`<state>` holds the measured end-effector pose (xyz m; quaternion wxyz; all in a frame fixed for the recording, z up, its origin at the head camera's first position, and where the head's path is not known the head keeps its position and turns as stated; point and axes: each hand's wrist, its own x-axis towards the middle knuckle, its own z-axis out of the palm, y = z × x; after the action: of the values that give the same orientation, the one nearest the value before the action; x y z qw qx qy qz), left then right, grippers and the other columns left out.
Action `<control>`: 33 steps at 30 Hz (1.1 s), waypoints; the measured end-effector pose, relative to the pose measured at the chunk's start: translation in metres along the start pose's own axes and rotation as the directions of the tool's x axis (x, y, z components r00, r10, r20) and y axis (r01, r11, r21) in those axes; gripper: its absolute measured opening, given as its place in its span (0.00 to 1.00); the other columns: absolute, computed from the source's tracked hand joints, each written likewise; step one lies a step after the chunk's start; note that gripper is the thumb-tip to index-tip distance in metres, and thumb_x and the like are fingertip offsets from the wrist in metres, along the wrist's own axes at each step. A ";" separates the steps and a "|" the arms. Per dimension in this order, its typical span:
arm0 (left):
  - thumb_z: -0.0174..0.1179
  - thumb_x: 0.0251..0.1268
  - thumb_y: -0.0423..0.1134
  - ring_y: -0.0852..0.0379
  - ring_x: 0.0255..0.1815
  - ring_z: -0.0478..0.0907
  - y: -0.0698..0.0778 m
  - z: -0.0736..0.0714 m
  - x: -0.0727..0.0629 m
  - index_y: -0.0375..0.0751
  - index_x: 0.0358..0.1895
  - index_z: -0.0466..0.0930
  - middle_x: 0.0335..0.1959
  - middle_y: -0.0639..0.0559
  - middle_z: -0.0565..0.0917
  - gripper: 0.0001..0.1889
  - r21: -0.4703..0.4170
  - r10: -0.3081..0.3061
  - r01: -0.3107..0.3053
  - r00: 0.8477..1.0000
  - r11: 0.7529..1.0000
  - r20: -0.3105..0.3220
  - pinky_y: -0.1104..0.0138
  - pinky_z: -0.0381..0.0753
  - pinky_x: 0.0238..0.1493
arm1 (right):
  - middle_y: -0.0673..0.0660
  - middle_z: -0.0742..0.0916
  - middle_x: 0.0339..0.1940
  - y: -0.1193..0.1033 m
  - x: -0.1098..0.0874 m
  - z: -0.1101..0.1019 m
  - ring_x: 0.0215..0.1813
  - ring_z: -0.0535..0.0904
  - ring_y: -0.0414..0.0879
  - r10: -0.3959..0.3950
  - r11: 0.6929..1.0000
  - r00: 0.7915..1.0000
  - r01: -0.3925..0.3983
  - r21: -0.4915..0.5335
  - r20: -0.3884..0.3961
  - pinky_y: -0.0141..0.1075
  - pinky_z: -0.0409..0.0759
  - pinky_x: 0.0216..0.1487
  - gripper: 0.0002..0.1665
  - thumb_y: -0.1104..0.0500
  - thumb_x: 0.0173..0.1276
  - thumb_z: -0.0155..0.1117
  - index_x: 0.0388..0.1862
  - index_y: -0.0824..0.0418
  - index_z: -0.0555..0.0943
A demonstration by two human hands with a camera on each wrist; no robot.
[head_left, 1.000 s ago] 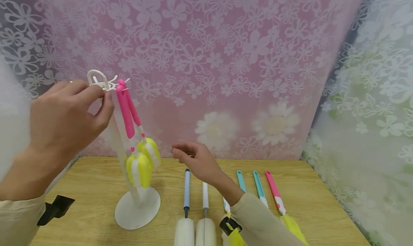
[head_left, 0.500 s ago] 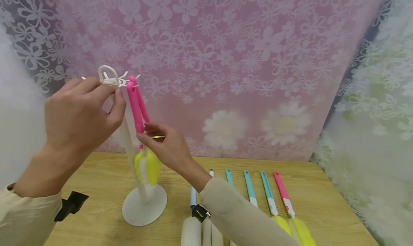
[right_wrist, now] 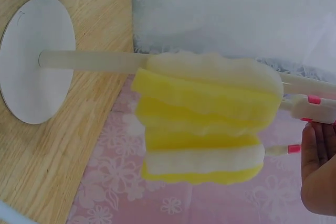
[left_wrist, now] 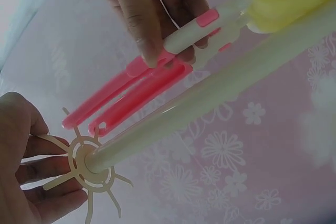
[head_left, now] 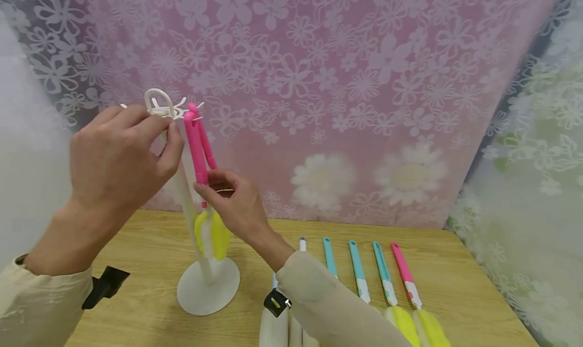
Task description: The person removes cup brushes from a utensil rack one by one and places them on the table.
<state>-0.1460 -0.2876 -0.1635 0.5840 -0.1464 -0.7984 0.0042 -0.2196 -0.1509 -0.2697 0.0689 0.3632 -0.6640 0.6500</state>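
A white stand (head_left: 208,291) with a round base and a ring of hooks stands upright on the left of the table. Two pink-handled sponge brushes hang from its hooks: a near brush (head_left: 194,143) and a far brush (head_left: 207,147). My left hand (head_left: 120,147) holds the hook ring (left_wrist: 79,153) at the top, its fingers among the hooks. Lower down, my right hand (head_left: 239,205) pinches the near brush's handle between thumb and fingers. Both yellow-and-white sponge heads (right_wrist: 210,95) hang below that hand, beside the pole. My right fingers partly hide the far brush in the head view.
On the wooden table (head_left: 146,266), several brushes lie in a row at the right: a pink one (head_left: 403,266), teal ones (head_left: 357,266) and a white-handled one (head_left: 302,244). My right sleeve (head_left: 337,296) covers part of them. A floral curtain (head_left: 319,84) hangs behind.
My right hand has gone left from over the table to the near hanging brush and now pinches its handle. My left hand keeps its hold on the stand. The head view has shifted slightly.
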 end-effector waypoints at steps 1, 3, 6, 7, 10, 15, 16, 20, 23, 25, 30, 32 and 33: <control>0.50 0.62 0.40 0.39 0.21 0.70 0.000 0.000 0.000 0.31 0.26 0.81 0.22 0.38 0.79 0.16 -0.002 -0.002 0.002 1.000 1.000 -0.001 0.52 0.70 0.21 | 0.47 0.85 0.38 0.000 0.000 -0.001 0.39 0.81 0.37 -0.006 1.000 1.000 0.006 0.002 -0.005 0.31 0.80 0.44 0.17 0.55 0.62 0.68 0.48 0.61 0.82; 0.50 0.62 0.39 0.39 0.21 0.70 0.000 0.001 0.000 0.31 0.26 0.81 0.22 0.38 0.79 0.16 -0.003 -0.005 0.005 1.000 1.000 -0.002 0.52 0.70 0.20 | 0.47 0.86 0.37 -0.002 -0.001 -0.003 0.39 0.81 0.37 -0.016 1.000 1.000 0.017 0.010 -0.016 0.32 0.80 0.44 0.16 0.55 0.62 0.68 0.47 0.61 0.83; 0.50 0.61 0.39 0.39 0.20 0.70 0.000 0.001 -0.001 0.31 0.26 0.81 0.21 0.38 0.78 0.15 -0.003 -0.007 0.007 1.000 1.000 -0.004 0.52 0.69 0.19 | 0.48 0.86 0.37 -0.005 -0.002 -0.007 0.39 0.81 0.38 -0.018 0.999 0.999 0.019 0.029 -0.036 0.33 0.80 0.44 0.15 0.56 0.62 0.68 0.46 0.61 0.83; 0.50 0.61 0.39 0.39 0.20 0.70 -0.001 0.001 -0.001 0.31 0.25 0.81 0.21 0.38 0.78 0.15 -0.001 -0.005 0.005 1.000 1.000 -0.003 0.52 0.69 0.19 | 0.49 0.86 0.37 -0.007 -0.003 -0.009 0.39 0.81 0.38 -0.016 0.999 0.999 0.017 0.037 -0.045 0.34 0.80 0.44 0.14 0.57 0.62 0.69 0.46 0.61 0.83; 0.49 0.61 0.39 0.39 0.20 0.69 -0.003 0.001 -0.002 0.31 0.25 0.80 0.21 0.39 0.78 0.15 0.004 -0.002 0.002 1.000 1.000 0.000 0.52 0.68 0.18 | 0.51 0.86 0.38 -0.011 -0.005 -0.015 0.39 0.82 0.40 -0.007 0.998 0.998 0.011 0.067 -0.061 0.35 0.81 0.44 0.14 0.59 0.62 0.68 0.46 0.62 0.83; 0.47 0.62 0.40 0.39 0.20 0.69 -0.007 0.001 -0.004 0.31 0.25 0.81 0.21 0.39 0.78 0.17 0.018 0.001 -0.001 1.000 1.000 0.008 0.52 0.68 0.18 | 0.56 0.86 0.40 -0.016 -0.010 -0.026 0.41 0.82 0.43 -0.016 0.994 0.999 0.021 0.109 -0.043 0.37 0.81 0.46 0.14 0.61 0.63 0.67 0.47 0.64 0.82; 0.47 0.62 0.40 0.39 0.20 0.69 -0.008 0.002 -0.004 0.31 0.25 0.81 0.21 0.39 0.78 0.17 0.017 -0.002 0.002 1.000 1.000 0.005 0.52 0.68 0.18 | 0.57 0.86 0.40 -0.016 -0.011 -0.027 0.41 0.82 0.44 -0.022 0.993 0.999 0.026 0.114 -0.036 0.37 0.81 0.46 0.14 0.61 0.63 0.67 0.47 0.65 0.82; 0.46 0.62 0.41 0.39 0.20 0.69 -0.011 0.003 -0.006 0.31 0.26 0.81 0.23 0.38 0.79 0.19 0.011 -0.010 0.010 1.000 1.000 0.008 0.51 0.68 0.19 | 0.56 0.86 0.38 -0.015 -0.017 -0.033 0.40 0.82 0.44 -0.035 0.992 0.999 0.037 0.118 -0.016 0.40 0.81 0.46 0.12 0.60 0.64 0.67 0.45 0.64 0.82; 0.44 0.63 0.42 0.39 0.22 0.71 -0.014 0.002 -0.007 0.31 0.27 0.82 0.24 0.38 0.80 0.20 0.018 -0.008 0.008 1.000 1.000 0.028 0.52 0.69 0.19 | 0.55 0.86 0.38 -0.015 -0.022 -0.040 0.40 0.82 0.46 -0.032 0.993 0.999 0.034 0.113 -0.021 0.41 0.81 0.45 0.12 0.60 0.63 0.67 0.44 0.64 0.82; 0.44 0.63 0.42 0.38 0.22 0.72 -0.015 0.002 -0.008 0.30 0.27 0.82 0.25 0.37 0.80 0.20 0.012 -0.016 0.015 1.000 1.000 0.021 0.51 0.69 0.20 | 0.54 0.86 0.38 -0.017 -0.025 -0.048 0.40 0.82 0.47 -0.041 0.994 0.998 0.044 0.099 -0.038 0.42 0.82 0.45 0.12 0.61 0.64 0.66 0.44 0.64 0.82; 0.41 0.64 0.45 0.38 0.24 0.73 -0.019 0.001 -0.008 0.30 0.27 0.82 0.26 0.37 0.81 0.24 0.017 -0.017 0.017 1.000 1.000 0.017 0.50 0.71 0.21 | 0.56 0.85 0.37 -0.020 -0.031 -0.085 0.39 0.81 0.52 -0.113 0.993 0.989 0.116 0.022 -0.097 0.41 0.82 0.42 0.10 0.64 0.64 0.65 0.44 0.66 0.82; 0.39 0.65 0.46 0.38 0.25 0.74 -0.020 0.000 -0.008 0.30 0.29 0.83 0.27 0.37 0.81 0.26 0.028 -0.014 0.014 1.000 1.000 0.023 0.50 0.71 0.21 | 0.58 0.86 0.36 -0.020 -0.034 -0.107 0.38 0.82 0.54 -0.129 0.992 0.983 0.126 -0.029 -0.129 0.41 0.82 0.41 0.11 0.65 0.63 0.66 0.44 0.67 0.82; 0.39 0.65 0.47 0.37 0.26 0.74 -0.021 0.000 -0.008 0.30 0.30 0.83 0.27 0.37 0.82 0.26 0.026 -0.017 0.016 1.000 1.000 0.015 0.50 0.71 0.22 | 0.58 0.86 0.36 -0.020 -0.037 -0.119 0.38 0.82 0.54 -0.126 0.991 0.981 0.118 -0.061 -0.150 0.40 0.82 0.41 0.11 0.65 0.63 0.66 0.44 0.67 0.82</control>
<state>-0.1487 -0.3097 -0.1673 0.5796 -0.1322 -0.8040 0.0111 -0.2267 -0.0252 -0.2566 0.1688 0.3502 -0.6500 0.6530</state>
